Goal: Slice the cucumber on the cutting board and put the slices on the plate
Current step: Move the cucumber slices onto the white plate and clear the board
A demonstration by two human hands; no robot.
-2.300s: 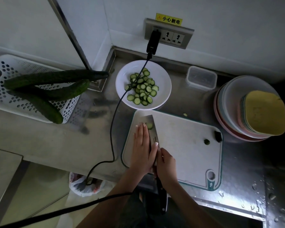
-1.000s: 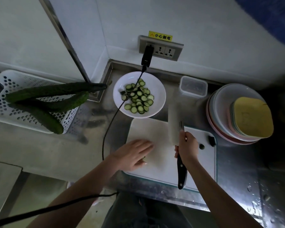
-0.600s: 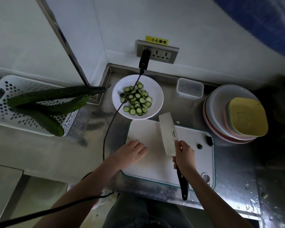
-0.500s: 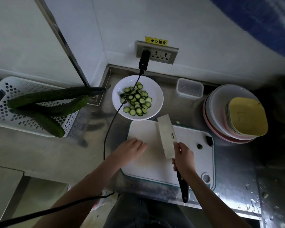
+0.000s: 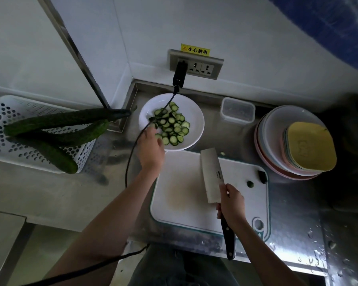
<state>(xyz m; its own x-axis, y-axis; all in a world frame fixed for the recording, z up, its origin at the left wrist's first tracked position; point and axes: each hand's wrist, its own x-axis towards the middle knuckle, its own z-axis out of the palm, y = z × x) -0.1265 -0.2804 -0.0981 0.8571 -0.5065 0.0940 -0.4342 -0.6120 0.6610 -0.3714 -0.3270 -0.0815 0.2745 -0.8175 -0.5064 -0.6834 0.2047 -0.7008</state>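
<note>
the thin round green cucumber slices (image 5: 172,125) lie heaped in the white round plate (image 5: 196,122), which sits on the steel surface (image 5: 50,195) just behind the white plastic cutting board (image 5: 184,195). the left hand (image 5: 151,149) reaches over the plate's near rim, fingers blurred at the edge of the pile; i cannot tell whether they pinch a slice or hang loose. the right hand (image 5: 232,205) is wrapped round the black handle of the broad steel cleaver (image 5: 212,175), whose blade lies nearly flat over the board. only two dark cucumber end scraps (image 5: 250,184) remain at the board's right edge.

the slices look wet, light and floppy, likely to cling to skin or blade, so they are best pinched by the rim or swept off in a bunch. three whole dark green cucumbers (image 5: 56,120) rest across the white perforated basket (image 5: 0,112); these are firm and bumpy-skinned, and would be held mid-length with fingertips curled back from the blade. a black cable (image 5: 132,145) runs past the left wrist.
</note>
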